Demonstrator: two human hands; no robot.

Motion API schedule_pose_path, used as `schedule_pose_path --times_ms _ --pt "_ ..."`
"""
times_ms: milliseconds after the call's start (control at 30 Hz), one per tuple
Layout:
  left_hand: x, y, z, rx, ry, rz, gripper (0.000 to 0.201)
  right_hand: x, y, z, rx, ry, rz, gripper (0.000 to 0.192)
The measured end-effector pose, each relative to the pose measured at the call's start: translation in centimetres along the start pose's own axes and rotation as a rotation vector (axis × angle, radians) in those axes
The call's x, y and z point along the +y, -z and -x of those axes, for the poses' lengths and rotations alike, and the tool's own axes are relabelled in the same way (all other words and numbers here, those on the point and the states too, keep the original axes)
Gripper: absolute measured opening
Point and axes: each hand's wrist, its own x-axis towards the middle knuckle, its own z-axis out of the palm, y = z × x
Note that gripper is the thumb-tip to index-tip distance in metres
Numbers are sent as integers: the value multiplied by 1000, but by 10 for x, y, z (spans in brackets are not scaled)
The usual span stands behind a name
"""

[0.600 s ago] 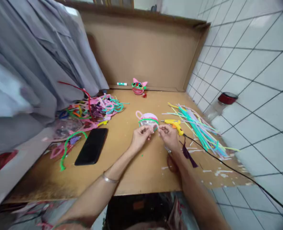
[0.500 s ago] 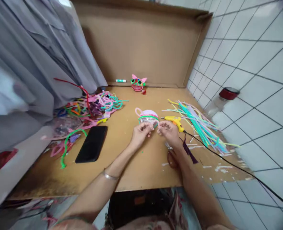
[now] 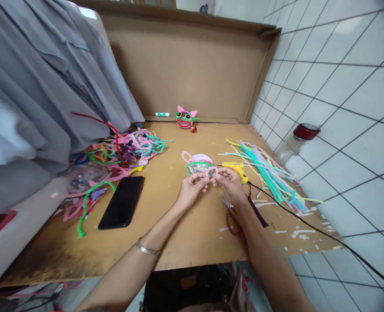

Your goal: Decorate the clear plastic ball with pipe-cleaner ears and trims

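Note:
Both hands pinch a pink pipe cleaner (image 3: pixel 212 170) bent into a small loop. My left hand (image 3: pixel 192 187) grips one end and my right hand (image 3: pixel 228 182) the other, the fingertips nearly meeting. Just behind them lies a rounded clear piece (image 3: pixel 199 167) with a lilac top, trimmed with pink and green pipe cleaner. A separate pink loop (image 3: pixel 187 156) stands up at its left side. Close to my right hand is a yellow glue gun (image 3: pixel 235 166), its nozzle facing left. Scissors (image 3: pixel 232 220) with red-brown handles lie partly under my right wrist.
A tangled pile of pipe cleaners (image 3: pixel 136 145) and a black phone (image 3: pixel 122 203) are on the left. Straight pipe cleaners (image 3: pixel 266 171), a dark tassel (image 3: pixel 257 211) and a black cord (image 3: pixel 304 219) lie right. At the back sit a decorated animal head (image 3: pixel 184 118) and a marker (image 3: pixel 162 114).
The pink pipe cleaner now shows as a clearer, rounder loop between my fingers. My hands sit slightly lower in view, and the camera view has shifted a little.

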Motion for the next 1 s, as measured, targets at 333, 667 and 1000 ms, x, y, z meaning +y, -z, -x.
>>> schedule_pose_path --times_ms 333,667,1000 --pt "-10 3 -3 -80 1 -47 49 3 -2 2 -18 20 7 29" --pt "-11 0 -3 -154 -16 -189 48 0 2 1 15 61 48 27" --pt "3 1 2 -83 -208 -396 29 2 -1 1 42 67 53 27"
